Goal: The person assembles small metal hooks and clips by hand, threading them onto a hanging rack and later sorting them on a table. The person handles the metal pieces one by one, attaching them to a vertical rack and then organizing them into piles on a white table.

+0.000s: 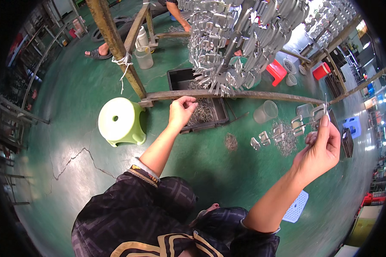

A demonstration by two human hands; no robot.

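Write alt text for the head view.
A person's right hand pinches one end of a row of small metal clips; the left hand appears over a black tray. Hanging metal parts crowd the top; a green stool stands left.

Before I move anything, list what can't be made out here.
In the head view:
Bare left hand: whether it holds anything small; its curled fingers hide that.
Black rectangular plastic tray: a middle strip, hidden behind the long brown beam.
Hanging cluster of silver metal pieces: its top, cut off by the upper edge.
Small brownish pile of thin pieces: single pieces, too small to count.
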